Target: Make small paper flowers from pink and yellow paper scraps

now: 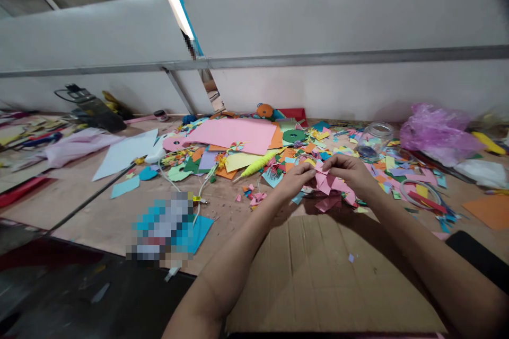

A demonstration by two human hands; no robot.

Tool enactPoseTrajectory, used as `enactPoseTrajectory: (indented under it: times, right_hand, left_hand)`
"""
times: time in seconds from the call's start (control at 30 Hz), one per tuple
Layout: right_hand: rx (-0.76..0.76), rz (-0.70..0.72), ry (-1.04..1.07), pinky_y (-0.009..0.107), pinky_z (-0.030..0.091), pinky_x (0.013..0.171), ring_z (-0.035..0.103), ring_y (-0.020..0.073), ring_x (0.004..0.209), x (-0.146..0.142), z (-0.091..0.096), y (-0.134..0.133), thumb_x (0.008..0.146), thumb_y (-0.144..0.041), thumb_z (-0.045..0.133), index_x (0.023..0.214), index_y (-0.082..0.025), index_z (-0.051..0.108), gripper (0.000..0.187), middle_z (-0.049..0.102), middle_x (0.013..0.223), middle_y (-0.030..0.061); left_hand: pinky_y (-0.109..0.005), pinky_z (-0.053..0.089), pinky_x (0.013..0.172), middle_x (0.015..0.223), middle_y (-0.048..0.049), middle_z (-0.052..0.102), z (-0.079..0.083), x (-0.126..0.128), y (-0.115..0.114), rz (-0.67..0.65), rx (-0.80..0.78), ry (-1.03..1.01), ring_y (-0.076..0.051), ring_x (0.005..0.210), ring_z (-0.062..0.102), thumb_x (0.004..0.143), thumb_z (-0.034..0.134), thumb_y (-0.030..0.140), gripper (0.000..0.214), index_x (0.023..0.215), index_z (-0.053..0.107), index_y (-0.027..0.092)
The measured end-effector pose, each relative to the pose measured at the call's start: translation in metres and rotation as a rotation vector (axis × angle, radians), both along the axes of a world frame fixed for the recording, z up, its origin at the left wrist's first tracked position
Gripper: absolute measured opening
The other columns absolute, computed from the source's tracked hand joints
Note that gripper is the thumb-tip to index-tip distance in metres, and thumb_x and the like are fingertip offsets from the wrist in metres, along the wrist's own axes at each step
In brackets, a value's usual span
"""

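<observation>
Both hands meet above the far edge of a cardboard sheet. Between them is a small piece of pink paper. My left hand is closed, pinching the paper's left side with thumb and fingers. My right hand pinches the same paper from the right, fingers bent over it. Beneath and behind the hands lie pink paper scraps and many other coloured cuttings. Just left of the hands is a roll of yellow cord or yarn.
A large pink sheet lies behind on the scraps. To the right stand a clear jar and a purple plastic bag. A black phone-like object lies at the right edge. A dark bottle leans at left. White panels close off the back.
</observation>
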State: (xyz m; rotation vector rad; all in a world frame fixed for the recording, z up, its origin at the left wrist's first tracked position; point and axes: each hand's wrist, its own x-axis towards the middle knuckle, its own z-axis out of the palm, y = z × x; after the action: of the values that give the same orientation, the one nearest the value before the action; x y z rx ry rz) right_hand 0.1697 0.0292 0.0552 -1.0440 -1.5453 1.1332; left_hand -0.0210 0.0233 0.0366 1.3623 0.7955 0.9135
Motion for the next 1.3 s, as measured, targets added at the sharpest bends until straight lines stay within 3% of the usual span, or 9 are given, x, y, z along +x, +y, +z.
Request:
enactPoseTrajectory:
  times: [0.23, 0.53, 0.8, 0.97, 1.1, 1.3]
  right_hand:
    - [0.019, 0.006, -0.016, 0.032, 0.046, 0.071, 0.061, 0.0183, 0.073, 0.001, -0.001, 0.001, 0.066, -0.023, 0.070, 0.070, -0.021, 0.073, 0.006, 0.070, 0.074, 0.0012]
    - [0.021, 0.039, -0.045, 0.033, 0.047, 0.073, 0.062, 0.0193, 0.073, -0.001, -0.003, 0.000, 0.066, -0.024, 0.067, 0.071, -0.021, 0.072, 0.007, 0.069, 0.074, 0.0015]
    - [-0.091, -0.014, 0.083, 0.034, 0.048, 0.077, 0.063, 0.0212, 0.087, -0.006, 0.000, -0.004, 0.071, -0.035, 0.074, 0.094, -0.022, 0.074, 0.026, 0.071, 0.097, 0.0042]
    - [-0.177, -0.029, 0.119, 0.031, 0.047, 0.068, 0.060, 0.0179, 0.073, -0.014, -0.008, -0.004, 0.062, -0.046, 0.086, 0.087, -0.021, 0.070, 0.039, 0.067, 0.081, 0.0012]
    - [-0.190, -0.062, 0.138, 0.030, 0.045, 0.063, 0.058, 0.0157, 0.061, -0.012, -0.013, -0.002, 0.057, -0.049, 0.089, 0.074, -0.020, 0.068, 0.040, 0.064, 0.068, -0.0004]
    - [-0.182, -0.071, 0.114, 0.029, 0.044, 0.061, 0.056, 0.0146, 0.057, -0.007, -0.009, -0.002, 0.059, -0.052, 0.088, 0.069, -0.019, 0.069, 0.039, 0.064, 0.063, -0.0005]
  left_hand:
    - [-0.027, 0.043, 0.067, 0.070, 0.0004, 0.056, 0.002, 0.000, 0.000, 0.013, 0.010, 0.028, -0.014, 0.066, 0.055, 0.083, 0.057, 0.038, 0.022, 0.075, 0.052, 0.018]
    - [-0.026, 0.043, 0.063, 0.066, 0.0011, 0.055, -0.002, 0.000, 0.000, 0.035, 0.072, 0.079, -0.013, 0.063, 0.054, 0.084, 0.058, 0.056, 0.040, 0.075, 0.053, 0.018]
    - [-0.025, 0.039, 0.064, 0.065, 0.0013, 0.055, -0.010, 0.006, 0.002, 0.263, 0.216, 0.185, -0.013, 0.063, 0.052, 0.092, 0.050, 0.040, 0.031, 0.070, 0.051, 0.018]
    - [-0.025, 0.035, 0.063, 0.066, 0.0021, 0.055, -0.009, 0.009, -0.005, 0.389, 0.339, 0.333, -0.013, 0.065, 0.050, 0.093, 0.049, 0.037, 0.029, 0.071, 0.050, 0.019]
    - [-0.025, 0.036, 0.064, 0.068, 0.0016, 0.056, -0.008, 0.009, -0.006, 0.346, 0.379, 0.378, -0.013, 0.066, 0.051, 0.095, 0.048, 0.038, 0.030, 0.071, 0.051, 0.020]
    - [-0.026, 0.040, 0.066, 0.068, 0.0010, 0.058, -0.012, 0.007, -0.002, 0.281, 0.340, 0.321, -0.013, 0.066, 0.053, 0.094, 0.049, 0.043, 0.033, 0.072, 0.054, 0.019]
